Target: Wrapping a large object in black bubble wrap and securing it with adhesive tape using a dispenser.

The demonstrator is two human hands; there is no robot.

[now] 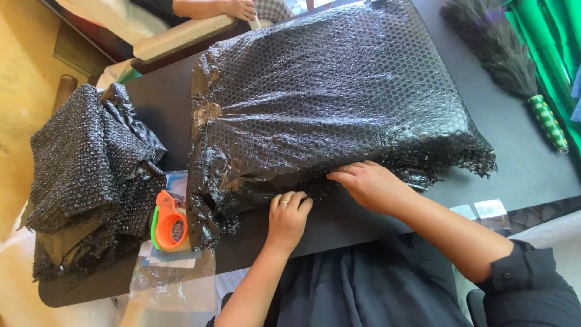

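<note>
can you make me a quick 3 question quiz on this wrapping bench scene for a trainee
1. True or false: both hands rest on the near edge of the black bubble-wrapped parcel.
2. Which thing lies just left of the parcel? A) a pair of scissors B) an orange tape dispenser C) a hammer
3. What lies at the far right of the table?

Key
1. True: the left hand and the right hand both press flat on the wrap, fingers open, gripping nothing.
2. B. It sits between the parcel and the heap of spare black bubble wrap.
3. A dark feather duster with a green patterned handle.
</note>
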